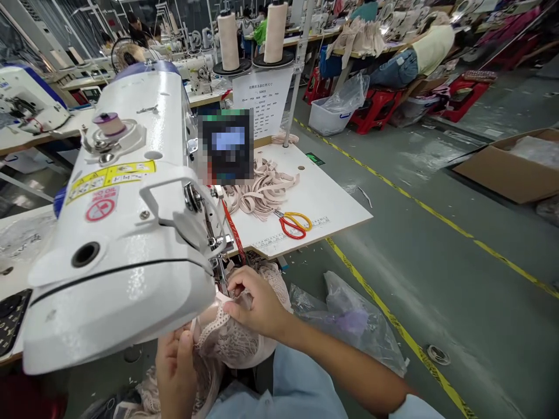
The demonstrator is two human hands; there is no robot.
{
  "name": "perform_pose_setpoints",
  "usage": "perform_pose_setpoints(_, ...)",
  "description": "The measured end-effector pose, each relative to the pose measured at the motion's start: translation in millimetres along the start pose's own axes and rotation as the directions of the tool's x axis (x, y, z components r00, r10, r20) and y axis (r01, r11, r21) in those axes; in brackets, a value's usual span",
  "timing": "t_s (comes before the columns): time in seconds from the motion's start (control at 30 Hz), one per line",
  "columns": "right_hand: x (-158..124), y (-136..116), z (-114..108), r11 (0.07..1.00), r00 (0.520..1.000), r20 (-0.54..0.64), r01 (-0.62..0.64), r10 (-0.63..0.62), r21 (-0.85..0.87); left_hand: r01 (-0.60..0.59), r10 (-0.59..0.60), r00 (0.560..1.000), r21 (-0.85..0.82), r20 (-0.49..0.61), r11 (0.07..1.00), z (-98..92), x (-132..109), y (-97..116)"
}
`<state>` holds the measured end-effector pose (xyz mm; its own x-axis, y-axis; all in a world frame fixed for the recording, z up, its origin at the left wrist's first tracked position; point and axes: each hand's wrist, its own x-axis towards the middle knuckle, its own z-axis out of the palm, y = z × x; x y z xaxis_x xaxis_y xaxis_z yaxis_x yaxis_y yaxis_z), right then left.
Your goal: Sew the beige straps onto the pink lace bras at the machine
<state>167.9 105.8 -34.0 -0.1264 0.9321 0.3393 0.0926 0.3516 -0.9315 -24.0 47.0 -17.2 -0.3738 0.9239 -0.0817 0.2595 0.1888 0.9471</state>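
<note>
A pale pink lace bra (236,340) hangs below the needle end of a white sewing machine (126,233). My right hand (257,305) pinches the bra's edge close to the needle, thumb and forefinger together. Lower and to the left, my left hand (178,361) grips the trimmed edge of the same bra, fingers curled round it. The machine's head hides part of the left fingers and part of the fabric. More pale lace (151,390) lies low by my lap, beyond the left wrist.
On the white table (336,203) lie a heap of beige straps (262,189) and scissors with red and yellow handles (293,224). Two thread cones (276,34) stand behind a printed sheet (262,99). A plastic bag (353,320) and a cardboard box (502,169) sit on the floor.
</note>
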Motion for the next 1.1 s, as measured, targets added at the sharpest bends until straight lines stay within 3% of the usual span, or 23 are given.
perform_pose_setpoints(0.13,-3,-3,0,1.000,1.000,0.009,-0.024,0.024,-0.016,-0.077,0.077,0.997,0.062,0.001,0.995,2.5,-2,4)
perform_pose_setpoints(0.27,-4,-4,0,0.997,0.997,0.006,-0.074,0.074,-0.008,-0.051,0.051,0.998,0.025,-0.021,0.998,3.6,-5,3)
perform_pose_setpoints(0.63,2,-16,-2,0.972,0.972,0.028,-0.233,0.234,-0.032,-0.055,0.052,0.996,0.034,0.075,0.998,-2.3,-1,-3)
perform_pose_setpoints(0.8,6,-21,-3,0.960,0.957,0.066,-0.280,0.281,-0.028,-0.026,0.022,0.992,0.032,0.123,0.999,-0.7,-7,5)
perform_pose_setpoints(0.97,-10,-19,-13,0.907,0.922,0.172,-0.377,0.348,0.186,0.032,-0.032,0.987,0.001,0.158,0.999,-1.3,-26,18)
perform_pose_setpoints(1.1,-40,-25,-20,0.778,0.871,0.298,-0.486,0.392,0.397,0.023,-0.050,0.935,0.082,0.351,0.996,-1.3,-34,11)
